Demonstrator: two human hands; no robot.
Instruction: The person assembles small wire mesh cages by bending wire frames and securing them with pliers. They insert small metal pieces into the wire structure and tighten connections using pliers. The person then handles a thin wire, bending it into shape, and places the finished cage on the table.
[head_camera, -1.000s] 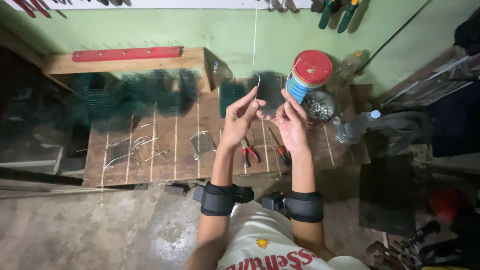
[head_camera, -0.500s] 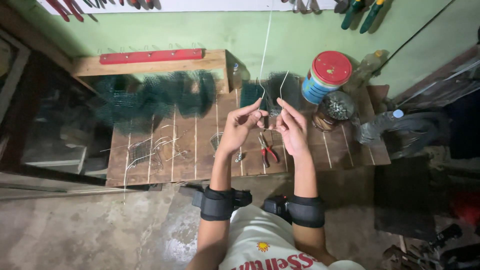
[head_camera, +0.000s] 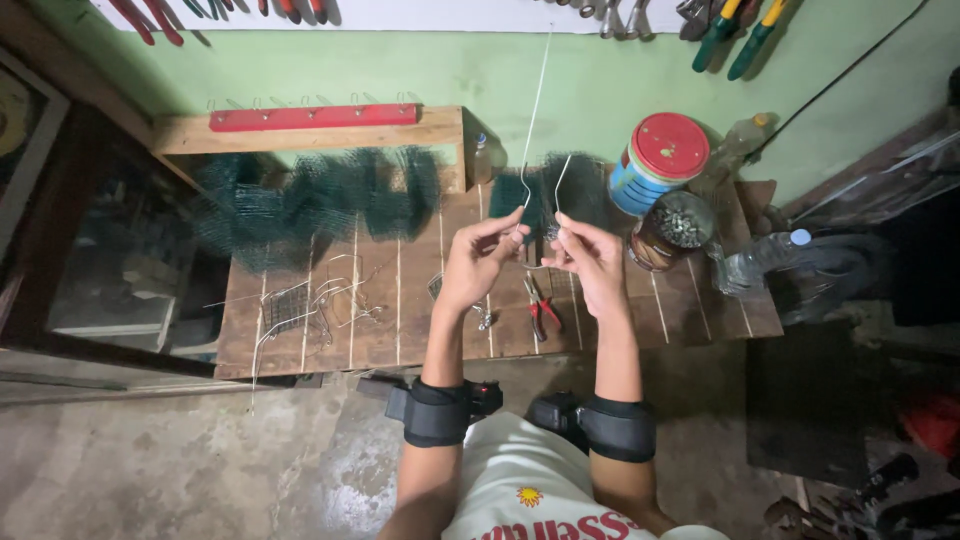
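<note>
A long thin pale wire (head_camera: 537, 100) rises up from between my hands above the wooden bench (head_camera: 400, 330). My left hand (head_camera: 482, 258) pinches the wire's long strand near its lower end. A shorter bent end of the same wire is pinched by my right hand (head_camera: 590, 262). The hands are close together, fingertips almost touching. Red-handled pliers (head_camera: 541, 310) lie on the bench just below my hands. Both forearms wear black bands.
Dark green mesh pieces (head_camera: 310, 200) lie along the bench's back. Bent wire pieces and a small wire grid (head_camera: 300, 305) sit at left. A red-lidded can (head_camera: 660, 160), a jar of small metal bits (head_camera: 670, 230) and a plastic bottle (head_camera: 760, 262) stand at right. Tools hang on the green wall.
My hands stayed together on the wire and shifted slightly lower over the bench; the view moved right to left, showing more of the bench's left side.
</note>
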